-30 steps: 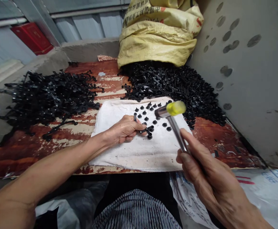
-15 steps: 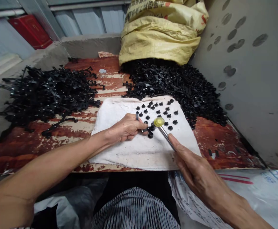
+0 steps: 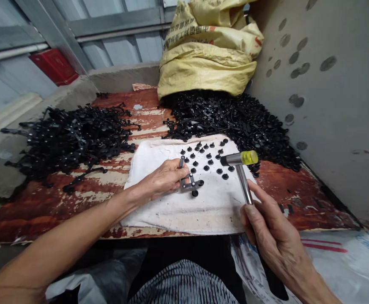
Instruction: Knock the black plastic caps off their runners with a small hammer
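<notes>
My left hand [image 3: 170, 176] is closed on a jointed black plastic linkage [image 3: 189, 185] with small round feet, held low over a folded white cloth [image 3: 171, 215]. In my right hand [image 3: 271, 223] is a mallet [image 3: 236, 159] with a metal head, one yellow face and one black face. Its head is raised over the right side of the cloth, apart from the linkage. Several small black discs with upright stems [image 3: 206, 168] stand on the cloth beyond and right of my left hand.
A tangled heap of black linkages [image 3: 73, 139] lies at the left. A larger heap of black parts [image 3: 235, 118] spills from a yellow woven sack [image 3: 206, 67] at the back. A grey spotted panel [image 3: 326, 118] bounds the right side of the worn red tabletop [image 3: 108, 190].
The mallet has lifted away from the linkage and moved to the right, its head now turned sideways. My left hand still holds the linkage, now more fully in sight. The view has shifted slightly.
</notes>
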### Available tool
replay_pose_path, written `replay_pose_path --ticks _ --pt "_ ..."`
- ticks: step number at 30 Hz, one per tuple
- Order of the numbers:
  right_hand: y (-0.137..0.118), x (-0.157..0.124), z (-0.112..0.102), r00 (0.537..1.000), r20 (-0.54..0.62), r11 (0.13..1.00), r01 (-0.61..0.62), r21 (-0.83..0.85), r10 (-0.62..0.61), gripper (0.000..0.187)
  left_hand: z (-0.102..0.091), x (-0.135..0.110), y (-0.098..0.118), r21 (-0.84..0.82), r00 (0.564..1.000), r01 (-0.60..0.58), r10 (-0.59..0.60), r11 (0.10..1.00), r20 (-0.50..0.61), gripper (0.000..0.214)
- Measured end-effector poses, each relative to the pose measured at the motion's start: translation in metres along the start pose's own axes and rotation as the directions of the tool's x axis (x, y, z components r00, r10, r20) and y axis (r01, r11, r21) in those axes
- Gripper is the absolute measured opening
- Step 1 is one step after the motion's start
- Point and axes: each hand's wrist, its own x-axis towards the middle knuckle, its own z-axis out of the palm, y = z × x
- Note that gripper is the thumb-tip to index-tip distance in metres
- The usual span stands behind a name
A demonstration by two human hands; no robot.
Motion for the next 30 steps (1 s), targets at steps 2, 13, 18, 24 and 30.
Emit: replay_pose_path --ticks 2,13,18,24,30 --pt "0.004 -0.003 0.001 1.0 -0.005 0.999 -0.008 -0.032 0.008 0.047 0.0 -0.002 0.001 0.039 1.0 0.004 -0.005 0.999 0.021 0.015" --pt "0.011 -0.001 0.003 0.999 0.002 0.999 -0.048 0.002 0.048 0.047 -0.006 0.008 -0.009 0.305 0.99 -0.1 0.064 0.947 0.126 0.018" --pt "0.012 -0.001 0.002 0.998 0.005 0.998 -0.055 -0.008 0.055 0.048 -0.005 0.011 -0.011 0.236 0.994 -0.074 0.052 0.969 0.096 0.021" --pt "0.015 -0.001 0.003 0.999 0.032 0.999 -0.034 0.022 0.033 0.048 -0.004 0.009 -0.009 0.194 0.994 -0.036 0.016 0.98 0.106 0.022" --pt "0.015 0.0 0.001 0.999 0.045 0.999 -0.015 -0.03 0.016 0.048 -0.006 0.011 -0.011 0.214 0.992 -0.046 0.019 0.976 0.128 0.023"
